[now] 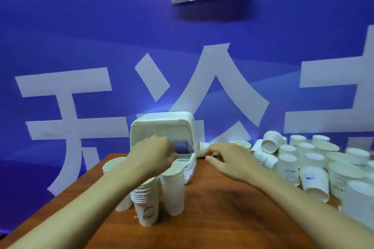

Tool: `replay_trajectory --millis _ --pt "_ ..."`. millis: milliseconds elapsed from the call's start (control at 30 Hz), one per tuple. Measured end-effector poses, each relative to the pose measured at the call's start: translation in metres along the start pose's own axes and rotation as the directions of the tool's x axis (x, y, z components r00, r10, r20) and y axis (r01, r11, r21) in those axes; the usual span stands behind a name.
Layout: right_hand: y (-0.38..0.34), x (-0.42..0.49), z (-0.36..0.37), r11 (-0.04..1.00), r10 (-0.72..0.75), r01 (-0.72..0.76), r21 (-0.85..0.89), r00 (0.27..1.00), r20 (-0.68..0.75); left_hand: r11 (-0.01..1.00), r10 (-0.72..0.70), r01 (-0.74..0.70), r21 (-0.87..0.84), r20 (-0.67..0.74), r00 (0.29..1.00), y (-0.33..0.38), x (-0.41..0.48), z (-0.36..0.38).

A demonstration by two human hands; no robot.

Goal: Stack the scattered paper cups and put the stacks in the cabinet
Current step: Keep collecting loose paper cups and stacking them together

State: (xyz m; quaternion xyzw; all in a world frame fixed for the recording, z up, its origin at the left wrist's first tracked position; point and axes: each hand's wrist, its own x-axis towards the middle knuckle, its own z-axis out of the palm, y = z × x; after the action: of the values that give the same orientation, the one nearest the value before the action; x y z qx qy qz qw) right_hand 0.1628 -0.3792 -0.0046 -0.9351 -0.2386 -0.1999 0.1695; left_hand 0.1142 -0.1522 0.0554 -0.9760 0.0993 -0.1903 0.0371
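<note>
Reaching with your left hand (pixel 153 153) curled at the cabinet (pixel 162 127) opening, grip unclear, and right hand (pixel 226 157) loosely open, empty, take the 2 light, crushable stacks (pixel 172 188) near the table (pixel 222 218) middle low around their walls.

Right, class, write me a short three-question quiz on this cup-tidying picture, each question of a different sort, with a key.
1. True or false: the loose cups lie mostly to the right of the white cabinet.
2. Where do the two tall stacks stand? A) inside the cabinet B) on the table in front of the cabinet C) on top of the cabinet
3. Fill in: the left hand is at the cabinet's ____.

Key
1. True.
2. B: the stack with a printed bottom cup and the plain stack stand side by side on the wood.
3. Opening, at the front. The right hand is beside the cabinet, near a tipped cup.
</note>
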Motion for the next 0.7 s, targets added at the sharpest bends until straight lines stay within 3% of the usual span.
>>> replay_trajectory --millis 167,267,400,567,700 --pt "0.080 -0.027 -0.023 0.945 0.145 -0.120 -0.304 0.987 0.062 0.979 0.199 -0.200 0.043 0.030 0.980 0.077 0.062 0.039" --pt "0.120 -0.040 -0.035 0.887 0.232 -0.212 -0.411 0.973 0.001 0.969 0.241 -0.244 0.030 0.075 0.968 0.118 0.098 0.074" --pt "0.161 -0.051 -0.039 0.787 0.326 -0.249 -0.565 0.945 0.037 0.963 0.268 -0.266 -0.034 0.076 0.960 0.157 0.136 0.115" --pt "0.177 -0.055 -0.031 0.785 0.371 -0.279 -0.553 0.927 0.058 0.954 0.266 -0.254 -0.161 0.058 0.962 0.182 0.164 0.148" --pt "0.176 -0.053 -0.029 0.826 0.403 -0.341 -0.448 0.914 0.047 0.955 0.262 -0.251 -0.158 0.050 0.964 0.187 0.174 0.160"
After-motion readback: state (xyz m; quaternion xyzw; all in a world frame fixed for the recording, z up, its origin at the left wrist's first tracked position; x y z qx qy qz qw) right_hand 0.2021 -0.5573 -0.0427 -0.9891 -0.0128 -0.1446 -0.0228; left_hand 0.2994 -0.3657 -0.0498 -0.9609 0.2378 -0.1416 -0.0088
